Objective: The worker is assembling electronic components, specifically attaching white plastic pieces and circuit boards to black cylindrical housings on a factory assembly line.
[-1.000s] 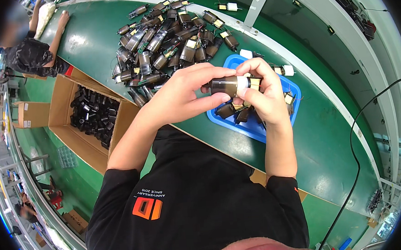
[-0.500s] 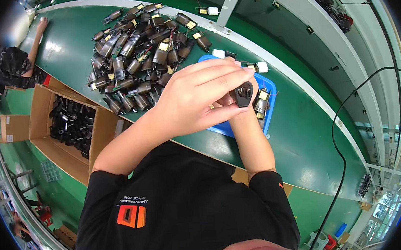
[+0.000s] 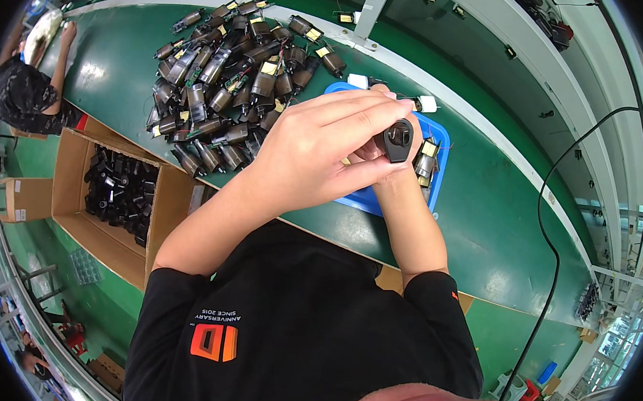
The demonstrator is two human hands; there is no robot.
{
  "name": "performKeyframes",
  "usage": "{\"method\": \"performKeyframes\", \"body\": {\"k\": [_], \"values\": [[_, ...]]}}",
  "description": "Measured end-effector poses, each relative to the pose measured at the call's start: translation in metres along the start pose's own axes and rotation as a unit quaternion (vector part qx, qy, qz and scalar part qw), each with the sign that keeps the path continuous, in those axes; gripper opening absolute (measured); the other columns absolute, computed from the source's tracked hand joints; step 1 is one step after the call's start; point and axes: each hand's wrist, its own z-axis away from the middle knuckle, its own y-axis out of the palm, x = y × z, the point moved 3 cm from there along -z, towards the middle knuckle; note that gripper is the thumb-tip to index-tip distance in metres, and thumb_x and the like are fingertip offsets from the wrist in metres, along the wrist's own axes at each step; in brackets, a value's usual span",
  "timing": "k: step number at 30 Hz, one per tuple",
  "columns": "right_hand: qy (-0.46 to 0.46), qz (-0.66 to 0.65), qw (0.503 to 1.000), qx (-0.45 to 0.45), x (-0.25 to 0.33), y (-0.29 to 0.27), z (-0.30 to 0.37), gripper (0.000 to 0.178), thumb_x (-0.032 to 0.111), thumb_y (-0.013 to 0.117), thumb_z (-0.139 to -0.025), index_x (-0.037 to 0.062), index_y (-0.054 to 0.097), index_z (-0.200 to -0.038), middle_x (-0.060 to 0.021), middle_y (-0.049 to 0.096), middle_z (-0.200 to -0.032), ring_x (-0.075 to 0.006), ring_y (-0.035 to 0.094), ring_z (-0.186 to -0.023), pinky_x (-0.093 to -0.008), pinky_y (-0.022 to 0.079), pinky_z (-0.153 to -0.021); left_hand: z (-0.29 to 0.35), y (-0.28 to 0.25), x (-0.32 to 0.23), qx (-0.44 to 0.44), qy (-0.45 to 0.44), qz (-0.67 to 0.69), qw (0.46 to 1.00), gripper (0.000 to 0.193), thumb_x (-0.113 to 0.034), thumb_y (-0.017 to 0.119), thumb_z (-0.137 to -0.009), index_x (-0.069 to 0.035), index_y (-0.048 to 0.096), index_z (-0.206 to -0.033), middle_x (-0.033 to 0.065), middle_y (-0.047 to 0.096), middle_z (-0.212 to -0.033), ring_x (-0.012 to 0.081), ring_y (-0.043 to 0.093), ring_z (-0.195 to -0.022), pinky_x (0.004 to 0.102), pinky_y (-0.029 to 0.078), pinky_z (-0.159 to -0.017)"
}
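My left hand (image 3: 314, 149) is closed over a black plastic part (image 3: 398, 140) with a hollow, rounded end. Its fingers lie along the far side of the part, and the thumb presses from the near side. Pressed up against it is my right hand (image 3: 415, 143), mostly hidden beneath the left; its fingers look curled, and what they hold cannot be made out. Both hands are above a blue tray (image 3: 440, 185). Inside that tray, beside my right wrist, sits a dark cylindrical motor unit (image 3: 426, 160) with a yellow label.
A large heap of similar motor units (image 3: 213, 89) covers the far left of the green table (image 3: 502, 225). Left of me stands an open cardboard box (image 3: 77, 217) of small black parts (image 3: 119, 188). A black cable (image 3: 551, 229) arcs down at right. A co-worker (image 3: 27, 91) sits at far left.
The whole view has shifted slightly, so the table and heap appear a little farther right. Both hands stay together on the black part, their grip much the same.
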Motion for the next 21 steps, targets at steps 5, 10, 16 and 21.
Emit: {"method": "performKeyframes", "body": {"k": [5,10,16,21], "values": [[0.020,-0.004,0.996,0.091,0.000,-0.004,0.000,0.030,0.017,0.054,-0.080,0.0154,0.058,-0.110,-0.0087,0.063,-0.084,-0.0174,0.064,-0.063,-0.0250,0.052,-0.048,0.000,-0.002,-0.001,0.003,0.003,0.009,1.000,0.052,-0.015,0.080,-0.069,-0.004,0.063,-0.116,0.0129,0.068,-0.107,0.0281,0.065,-0.104,0.0381,0.054,-0.091],[0.007,0.008,0.997,0.074,0.002,-0.002,0.000,0.032,0.019,0.058,-0.078,0.0143,0.055,-0.109,-0.0077,0.063,-0.086,-0.0184,0.065,-0.066,-0.0258,0.053,-0.049,0.001,-0.001,0.000,-0.003,0.017,0.032,0.999,0.051,-0.015,0.080,-0.069,-0.004,0.064,-0.116,0.0113,0.068,-0.110,0.0285,0.065,-0.106,0.0380,0.053,-0.092],[0.003,0.000,0.999,0.042,0.000,-0.019,0.001,0.033,0.024,0.060,-0.077,0.0154,0.054,-0.108,-0.0058,0.063,-0.089,-0.0165,0.065,-0.074,-0.0267,0.055,-0.057,-0.002,0.003,-0.002,0.012,0.007,0.016,1.000,0.051,-0.016,0.080,-0.069,-0.003,0.063,-0.115,0.0096,0.068,-0.113,0.0281,0.065,-0.107,0.0377,0.053,-0.093],[0.002,-0.013,0.999,0.031,0.002,-0.009,0.003,0.032,0.023,0.059,-0.079,0.0155,0.055,-0.109,-0.0067,0.064,-0.092,-0.0164,0.066,-0.077,-0.0265,0.055,-0.061,-0.003,0.003,-0.001,0.006,0.000,0.017,1.000,0.051,-0.015,0.080,-0.068,-0.003,0.063,-0.115,0.0096,0.068,-0.112,0.0280,0.065,-0.106,0.0377,0.053,-0.092]]}}
